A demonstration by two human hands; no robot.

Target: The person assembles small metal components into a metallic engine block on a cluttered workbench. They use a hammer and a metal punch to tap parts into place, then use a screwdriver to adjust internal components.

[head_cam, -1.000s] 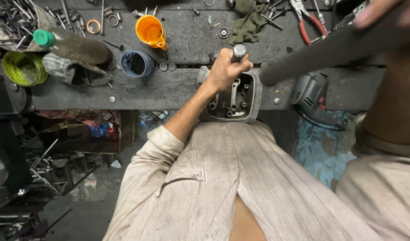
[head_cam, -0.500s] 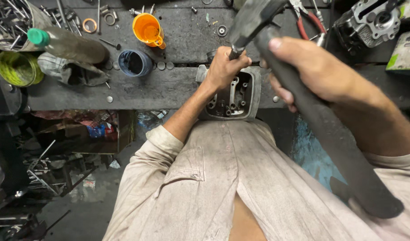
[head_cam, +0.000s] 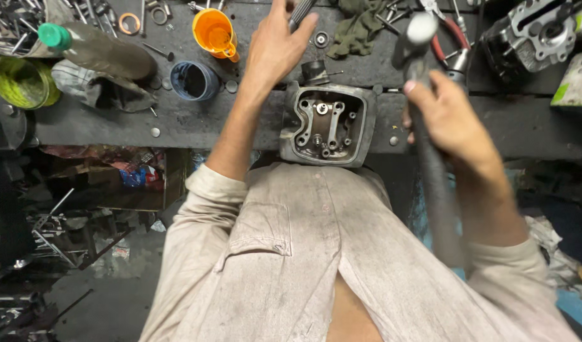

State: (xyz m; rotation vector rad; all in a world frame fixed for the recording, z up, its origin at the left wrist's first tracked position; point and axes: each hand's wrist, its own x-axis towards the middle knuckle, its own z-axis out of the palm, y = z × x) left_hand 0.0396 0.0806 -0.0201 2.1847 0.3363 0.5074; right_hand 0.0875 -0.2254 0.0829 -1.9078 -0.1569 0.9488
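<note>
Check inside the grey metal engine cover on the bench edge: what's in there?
Inside the grey metal engine cover: two rocker-like arms, bolts and round bores in an open cavity. Deeper recesses are dark; its underside is hidden.

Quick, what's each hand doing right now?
Left hand: closed around a ridged metal rod.
Right hand: closed around the handle of a hammer.

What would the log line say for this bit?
left hand: grips rod | right hand: grips hammer | engine part: on bench, between hands
</note>
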